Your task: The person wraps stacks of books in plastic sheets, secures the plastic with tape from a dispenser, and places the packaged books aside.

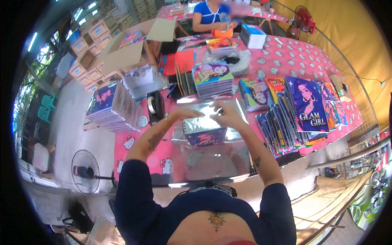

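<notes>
A spiral-bound notebook (206, 138) with a dark, colourful cover lies in front of me among shiny clear plastic sleeves (210, 161). My left hand (188, 114) rests over its far edge, fingers stretched out flat. Beside it, my right hand (227, 116) has its fingers bent around a bit of the clear plastic at the notebook's far right. Glare hides the exact contact at the fingertips. Just beyond both hands stands a stack of spiral notebooks (212, 81). A tape dispenser (154, 107) stands left of my left hand.
Notebook piles stand at left (108, 102) and right (281, 126), one purple-covered notebook (306, 104) on top. An open cardboard box (130, 49) is at the far left. Across the pink tablecloth (286, 57), a person (210, 18) handles an orange item. A fan (85, 171) stands lower left.
</notes>
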Available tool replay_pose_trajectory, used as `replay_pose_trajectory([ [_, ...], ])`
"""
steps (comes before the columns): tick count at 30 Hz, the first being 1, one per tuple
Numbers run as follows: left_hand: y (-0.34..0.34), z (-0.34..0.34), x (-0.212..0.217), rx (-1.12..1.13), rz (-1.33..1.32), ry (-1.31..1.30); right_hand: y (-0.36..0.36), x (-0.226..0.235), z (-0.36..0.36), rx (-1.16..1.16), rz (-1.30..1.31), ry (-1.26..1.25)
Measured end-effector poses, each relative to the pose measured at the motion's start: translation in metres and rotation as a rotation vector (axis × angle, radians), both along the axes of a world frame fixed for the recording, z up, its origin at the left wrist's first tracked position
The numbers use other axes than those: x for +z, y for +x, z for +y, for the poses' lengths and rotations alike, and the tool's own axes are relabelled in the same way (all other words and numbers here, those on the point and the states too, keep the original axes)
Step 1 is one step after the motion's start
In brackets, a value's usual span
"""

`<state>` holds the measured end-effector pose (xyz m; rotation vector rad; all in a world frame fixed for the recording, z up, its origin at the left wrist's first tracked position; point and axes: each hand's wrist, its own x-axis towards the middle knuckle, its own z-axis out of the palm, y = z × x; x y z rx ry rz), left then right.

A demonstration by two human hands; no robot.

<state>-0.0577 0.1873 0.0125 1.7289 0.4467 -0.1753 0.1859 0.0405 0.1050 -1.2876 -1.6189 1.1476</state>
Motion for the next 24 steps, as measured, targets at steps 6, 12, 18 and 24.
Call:
replay_pose_trajectory([
  [6,0.049,-0.110,0.119,0.369,0.056,1.220,0.010,0.008,-0.014,-0.048,0.105,0.010],
  [12,0.058,-0.152,0.138,0.301,0.113,1.348,-0.022,0.017,-0.094,0.430,0.343,0.082],
  [18,0.057,-0.157,0.161,0.548,0.023,1.080,-0.095,-0.126,-0.121,0.512,1.742,-0.779],
  [24,-0.028,-0.222,0.074,0.974,-0.392,0.373,0.019,-0.118,-0.083,-0.083,1.126,-0.226],
])
